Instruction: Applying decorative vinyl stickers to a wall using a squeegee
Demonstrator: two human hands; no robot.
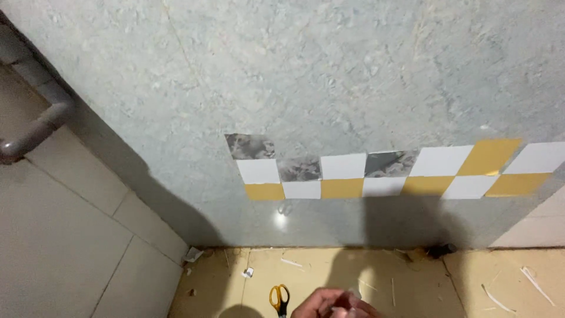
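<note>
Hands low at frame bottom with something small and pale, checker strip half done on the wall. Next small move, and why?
Probably lift the pale piece in the hand up to the strip's left end. The checker tiles step up there, ending in a grey square with bare wall beyond. The scissors lie untouched on the floor. Which hand this is, and its grip, cannot be told.

A room under renovation, likely a bathroom. Above the hands (332, 304), bare grey plaster wall (306, 70) with a half-finished checkered tile band (382, 174). Left of them, large wall tiles (65, 235) and a grey pipe (41, 121); around them, a scrap-littered floor (412, 282).
</note>
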